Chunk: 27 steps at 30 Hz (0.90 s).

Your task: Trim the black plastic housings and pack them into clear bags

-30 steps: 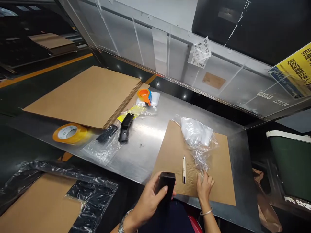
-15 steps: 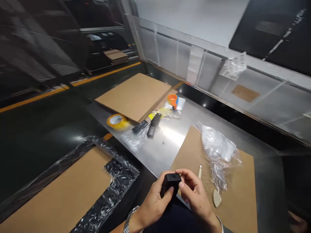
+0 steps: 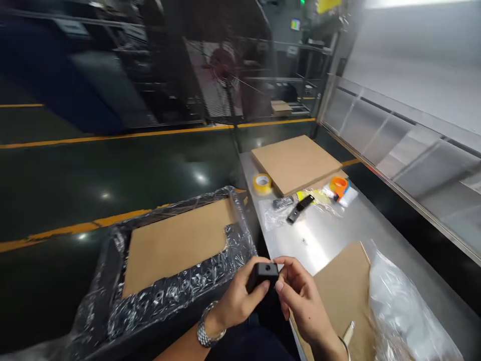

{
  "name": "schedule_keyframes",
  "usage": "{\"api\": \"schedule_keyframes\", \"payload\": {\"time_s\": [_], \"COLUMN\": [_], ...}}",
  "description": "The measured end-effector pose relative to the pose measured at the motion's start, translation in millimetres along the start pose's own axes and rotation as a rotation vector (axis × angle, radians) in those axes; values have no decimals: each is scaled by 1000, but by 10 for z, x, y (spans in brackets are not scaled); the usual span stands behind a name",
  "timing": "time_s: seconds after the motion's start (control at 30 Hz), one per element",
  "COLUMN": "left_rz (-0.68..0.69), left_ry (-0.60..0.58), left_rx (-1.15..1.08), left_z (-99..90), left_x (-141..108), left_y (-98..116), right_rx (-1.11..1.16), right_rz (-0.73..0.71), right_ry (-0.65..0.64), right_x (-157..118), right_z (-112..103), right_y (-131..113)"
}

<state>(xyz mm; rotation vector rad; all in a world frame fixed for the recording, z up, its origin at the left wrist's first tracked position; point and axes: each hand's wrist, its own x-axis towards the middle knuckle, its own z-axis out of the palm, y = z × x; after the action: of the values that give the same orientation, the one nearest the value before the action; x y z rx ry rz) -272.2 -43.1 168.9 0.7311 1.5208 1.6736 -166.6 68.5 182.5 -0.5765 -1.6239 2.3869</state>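
My left hand (image 3: 240, 293) is wrapped round a small black block-shaped part (image 3: 267, 269) with a round hole in its end face. The thumb presses its near side and the fingers pass behind it. My right hand (image 3: 300, 296) is beside the part's right edge, thumb and fingers curled together. Whatever lies between those fingertips is too small or too hidden to make out. Below the right hand, a brown cardboard sheet (image 3: 341, 281) lies on the metal table (image 3: 285, 245). A light-handled tool (image 3: 348, 332) rests on that sheet by my right wrist.
Clear plastic bags (image 3: 402, 306) lie at the right. Farther back are black parts (image 3: 300, 209), yellow tape (image 3: 262, 184), an orange tape dispenser (image 3: 339, 187) and stacked cardboard (image 3: 298, 163). At the left, black plastic film (image 3: 169, 296) surrounds a cardboard panel (image 3: 176, 240). A fan (image 3: 223, 65) stands beyond.
My view has swung to the left, so the table and its items sit farther right and more floor shows. Both hands keep nearly the same pose around the black part.
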Motion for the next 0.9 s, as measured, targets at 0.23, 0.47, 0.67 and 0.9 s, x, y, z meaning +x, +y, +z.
{"api": "schedule_keyframes", "payload": {"time_s": [0.23,0.47,0.67,0.9], "left_rz": [-189,-120,-62,-132], "left_ry": [80,158,258,324], "left_rx": [-930,-938,-884,-870], "left_z": [-496,-780,-886,-898], "left_x": [-107,-354,-546,-714], "left_y": [288,698,912,1029], "right_rx": [-249,1,122,104], "right_rz": [-143,-283,-156,-254], "right_ry": [-83,-358,-594,-780], "right_x": [655,1135,1188,1208], "right_z": [459,988,1482,1585], "right_y": [-72,-273,-296,-429]}}
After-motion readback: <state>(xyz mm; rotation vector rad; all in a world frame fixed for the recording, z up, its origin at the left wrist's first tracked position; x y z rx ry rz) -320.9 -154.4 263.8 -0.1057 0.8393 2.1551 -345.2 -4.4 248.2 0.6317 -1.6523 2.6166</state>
